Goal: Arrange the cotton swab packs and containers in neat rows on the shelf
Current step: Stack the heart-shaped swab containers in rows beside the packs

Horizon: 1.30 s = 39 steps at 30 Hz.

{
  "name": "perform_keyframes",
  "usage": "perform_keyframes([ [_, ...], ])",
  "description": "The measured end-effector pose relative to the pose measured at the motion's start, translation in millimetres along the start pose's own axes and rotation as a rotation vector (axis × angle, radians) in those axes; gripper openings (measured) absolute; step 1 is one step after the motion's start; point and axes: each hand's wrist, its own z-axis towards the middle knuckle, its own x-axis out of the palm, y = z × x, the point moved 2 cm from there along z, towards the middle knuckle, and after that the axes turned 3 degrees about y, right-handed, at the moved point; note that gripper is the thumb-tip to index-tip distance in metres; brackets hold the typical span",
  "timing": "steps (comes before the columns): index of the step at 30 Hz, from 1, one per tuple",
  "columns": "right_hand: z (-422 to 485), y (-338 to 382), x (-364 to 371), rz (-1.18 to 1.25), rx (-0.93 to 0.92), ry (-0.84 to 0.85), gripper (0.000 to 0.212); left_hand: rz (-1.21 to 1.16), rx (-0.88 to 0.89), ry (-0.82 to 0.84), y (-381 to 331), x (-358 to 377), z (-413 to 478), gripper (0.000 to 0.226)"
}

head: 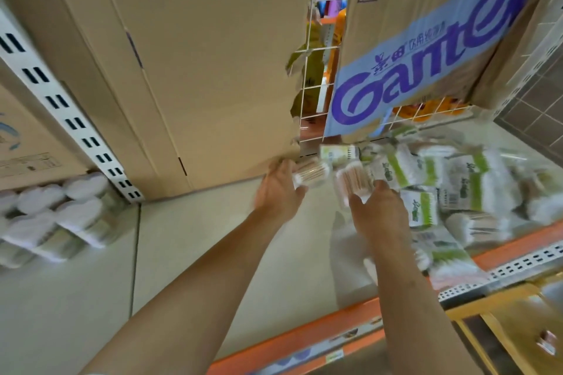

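Cream shelf with an orange front edge carried a tall plain cardboard box at the back, a blue-labelled box right of it, a loose heap of green-labelled swab packs at right, and white-lidded containers clustered at left.

Untidy heap of swab packs on shelf

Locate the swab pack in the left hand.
Head view, centre: the swab pack is gripped by the left hand at the lower right corner of the cardboard box, just left of the right hand.
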Motion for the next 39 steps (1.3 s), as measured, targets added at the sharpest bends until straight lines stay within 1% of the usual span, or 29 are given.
perform_keyframes([
  [2, -0.5, 0.4, 5.6, -0.017, -0.01, -0.002, 0.043, 0.0, -0.001, 0.0, -0.5, -0.2, -3.3, 0.038],
  [4, -0.4, 0.4, 12.9, -0.012, -0.024, -0.015, 0.042, 0.019, -0.002, 0.038, 0.0, -1.3, -7.7, 0.036],
  [7, -1.4, 4.8, 16.3, 0.104, -0.047, -0.002, 0.043, 0.011, -0.012, 0.095, 4.3, -5.8, -17.8, 0.039],
  [9, -2.3, 10.8, 15.9, 0.243, -0.034, 0.05, 0.038, -0.051, -0.02, 0.152, 7.2, -9.5, -24.9, 0.046],
  [10, -2.5, 12.8, 16.9, 0.286, -0.035, 0.059, 0.036, -0.092, -0.031, 0.184, 8.0, -11.2, -28.3, 0.046],
  [13, -5.7, 17.0, 23.8, 0.391, -0.011, 0.0, 0.036, -0.248, -0.074, 0.265, 9.8, -13.6, -37.6, 0.023],
  [14, -8.1, 18.9, 26.2, 0.433, -0.004, -0.038, 0.035, -0.3, -0.092, 0.279, 11.4, -13.5, -40.8, 0.02],
  [16, -11.7, 21.2, 33.0, 0.56, 0.029, -0.054, 0.03, -0.398, -0.132, 0.279, 16.9, -13.5, -47.3, 0.024],
  [17, -14.6, 23.1, 35.5, 0.658, 0.064, -0.013, 0.031, -0.449, -0.144, 0.27, 20.7, -13.6, -49.9, 0.031],
  [19, -19.9, 25.0, 42.9, 0.852, 0.125, 0.142, 0.046, -0.551, -0.162, 0.254, 27.7, -17.1, -56.0, 0.049],
  [20, -22.7, 25.8, 46.3, 0.909, 0.118, 0.235, 0.046, -0.6, -0.176, 0.251, 31.9, -19.8, -59.1, 0.056],
  [21, -25.9, 27.0, 48.6, 0.951, 0.087, 0.317, 0.042, -0.64, -0.189, 0.252, 36.5, -22.7, -62.5, 0.06],
  [23, -33.6, 29.2, 51.3, 1.031, 0.035, 0.447, 0.024, -0.699, -0.209, 0.263, 46.2, -29.9, -71.7, 0.059],
  [24, -38.2, 31.1, 52.1, 1.088, 0.027, 0.509, 0.02, -0.726, -0.214, 0.262, 51.5, -34.6, -77.5, 0.053],
  [26, -45.6, 34.7, 56.7, 1.191, 0.019, 0.638, 0.02, -0.77, -0.222, 0.24, 64.3, -45.4, -91.6, 0.039],
  [27, -49.7, 38.3, 59.9, 1.221, 0.009, 0.696, 0.024, -0.79, -0.227, 0.221, 71.5, -51.2, -99.6, 0.033],
  [29, -60.2, 49.7, 68.7, 1.219, -0.011, 0.804, 0.056, -0.809, -0.234, 0.165, 86.9, -61.9, -115.7, 0.027],
  [30, -66.8, 57.4, 73.9, 1.198, -0.013, 0.837, 0.064, -0.807, -0.241, 0.131, 95.5, -66.8, -123.4, 0.026],
  [31, -73.6, 65.7, 78.7, 1.188, -0.022, 0.862, 0.062, -0.803, -0.252, 0.099, 104.0, -71.5, -130.6, 0.027],
  [32, -80.7, 74.9, 82.9, 1.168, -0.044, 0.894, 0.056, -0.798, -0.266, 0.067, 113.0, -76.4, -137.4, 0.03],
  [35, -105.1, 105.8, 93.8, 1.045, -0.163, 0.977, 0.036, -0.739, -0.312, -0.047, 140.5, -94.1, -156.3, 0.046],
  [37, -120.9, 124.7, 103.9, 0.953, -0.225, 0.999, 0.027, -0.729, -0.334, -0.117, 158.7, -108.5, -169.7, 0.056],
  [38, -128.6, 133.7, 110.2, 0.921, -0.243, 0.999, 0.025, -0.741, -0.345, -0.147, 167.3, -116.2, -177.5, 0.058],
  [39, -136.5, 142.5, 117.7, 0.892, -0.264, 0.996, 0.028, -0.746, -0.36, -0.177, 176.8, -124.4, -185.8, 0.056],
])
